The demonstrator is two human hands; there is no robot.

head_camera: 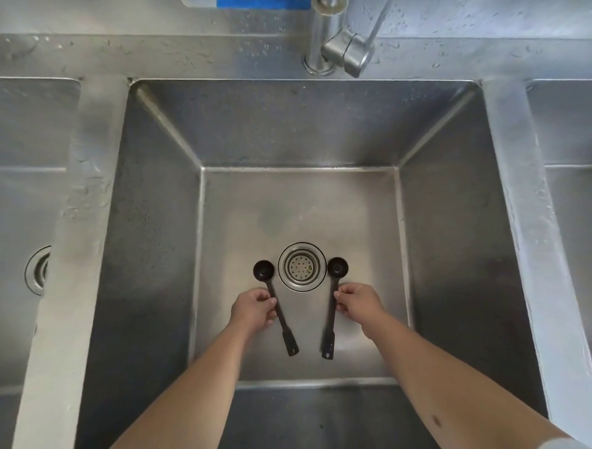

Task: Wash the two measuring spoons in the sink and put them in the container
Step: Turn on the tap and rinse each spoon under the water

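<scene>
We have both arms reaching down into the middle basin, and each hand is pinched onto a black measuring spoon. Our left hand (256,309) has thumb and fingers closed narrowly around the handle of the left measuring spoon (276,304), whose bowl lies just left of the drain strainer (301,266). Our right hand (358,303) grips the handle of the right measuring spoon (332,307) the same way, its bowl just right of the drain. Both handle tails point back toward us and seem to rest on the basin floor.

We judge the main risk to be slipping: the handles are thin and held only at mid-length, so once they are wet a spoon could twist out of the pinch and drop back beside the drain. The holes in the strainer look too small to swallow a spoon. We also see no water running, so we will need to free a hand for the tap, and juggling two spoons in one hand invites a drop.

The sink (153,224) is deep brushed stainless steel, its floor dull and its rim speckled with droplets. Beyond the drain stands the chrome faucet (346,51) on the back ledge. Further basins flank ours left and right. A blue strip (262,4) shows at the far edge. We cannot see the container anywhere.
</scene>
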